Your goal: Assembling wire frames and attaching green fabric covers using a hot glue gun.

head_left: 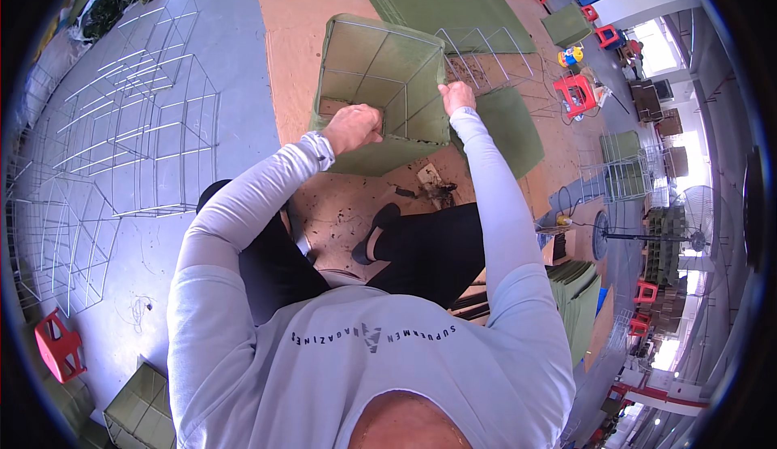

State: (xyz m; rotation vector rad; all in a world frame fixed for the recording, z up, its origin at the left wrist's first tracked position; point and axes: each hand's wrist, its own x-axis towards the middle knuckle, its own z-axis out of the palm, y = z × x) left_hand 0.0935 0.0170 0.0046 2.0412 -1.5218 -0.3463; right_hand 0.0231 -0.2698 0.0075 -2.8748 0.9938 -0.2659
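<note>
In front of me on brown board is a green fabric box (pixel 362 50) with a silver wire frame inside, its open side facing up. My left hand (pixel 354 128) has its fingers curled at the near left rim; the fingertips are partly hidden. At the right rim, my right hand (pixel 457 97) pinches the fabric edge near the wire. A flat green sheet (pixel 508 131) lies to the right of the box. Just beyond my right hand, a bare wire frame (pixel 479 44) rests on the board and green sheets.
Bare wire frames (pixel 154 125) crowd the grey floor on the left. Stacked green sheets (pixel 437 8) lie beyond the box. Dark scraps (pixel 433 186) litter the brown board (pixel 287 85) by my feet. Red stools (pixel 574 95) and a standing fan (pixel 698 218) are at the right.
</note>
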